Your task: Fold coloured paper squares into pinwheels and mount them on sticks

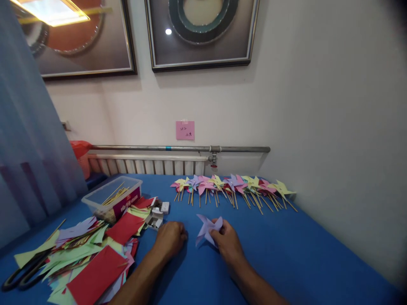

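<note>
A lilac paper pinwheel [205, 229] with folded blades and no stick showing is pinched at its middle by my right hand [227, 241]. Just to the left, my left hand [171, 238] rests low over the blue table with its fingers curled closed. Whatever those fingers hold, if anything, is hidden. Beside that hand stands a small open white box [155, 220] with small metallic bits inside. Another little white box [165, 207] lies behind it.
Finished pinwheels [233, 183] on sticks line the table's back. At left are paper pieces [98, 273], black-handled scissors [27, 271] and a clear plastic tub [111, 195] of wooden sticks. A radiator and pipe [187, 148] run along the wall; a blue curtain [32, 135] hangs left.
</note>
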Available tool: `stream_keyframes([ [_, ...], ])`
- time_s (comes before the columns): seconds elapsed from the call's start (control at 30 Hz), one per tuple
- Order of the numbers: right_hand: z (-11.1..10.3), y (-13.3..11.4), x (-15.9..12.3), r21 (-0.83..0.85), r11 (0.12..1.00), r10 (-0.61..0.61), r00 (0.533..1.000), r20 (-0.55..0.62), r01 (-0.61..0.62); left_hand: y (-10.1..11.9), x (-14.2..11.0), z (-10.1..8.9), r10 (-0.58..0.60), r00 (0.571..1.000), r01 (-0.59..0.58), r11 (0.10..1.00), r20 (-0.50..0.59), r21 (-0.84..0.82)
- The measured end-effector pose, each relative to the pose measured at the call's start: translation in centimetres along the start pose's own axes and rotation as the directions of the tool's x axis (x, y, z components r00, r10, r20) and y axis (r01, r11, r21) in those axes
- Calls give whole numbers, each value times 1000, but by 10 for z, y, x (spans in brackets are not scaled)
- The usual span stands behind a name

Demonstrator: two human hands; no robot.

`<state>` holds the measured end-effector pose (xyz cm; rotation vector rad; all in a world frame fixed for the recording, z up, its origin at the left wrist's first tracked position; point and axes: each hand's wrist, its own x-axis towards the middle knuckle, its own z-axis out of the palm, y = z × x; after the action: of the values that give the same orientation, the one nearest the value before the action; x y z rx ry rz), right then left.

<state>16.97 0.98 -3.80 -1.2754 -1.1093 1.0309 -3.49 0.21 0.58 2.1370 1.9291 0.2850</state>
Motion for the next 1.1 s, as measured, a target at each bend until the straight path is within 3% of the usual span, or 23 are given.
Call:
stream_keyframes([
  [0.37,-2,3,1,-11,1000,-28,1000,3,28,-9,0,-1,194,980,-183,970,52,-163],
  [0.53,-2,0,0,10,1000,-5,1000,18,5,-7,1,3,135,990,-133,989,30,-62],
  [0.83,-1,4,2,-11,999,-40,999,4,40,-10,-2,-4,180,981,-179,984,77,-16],
  [1.0,-1,7,3,-6,999,-37,999,11,37,-13,-5,-2,197,980,-198,975,20,100],
  [1.1,-1,6,2,-2,999,-44,999,4,44,-11,-3,-1,202,979,-202,979,-19,5],
])
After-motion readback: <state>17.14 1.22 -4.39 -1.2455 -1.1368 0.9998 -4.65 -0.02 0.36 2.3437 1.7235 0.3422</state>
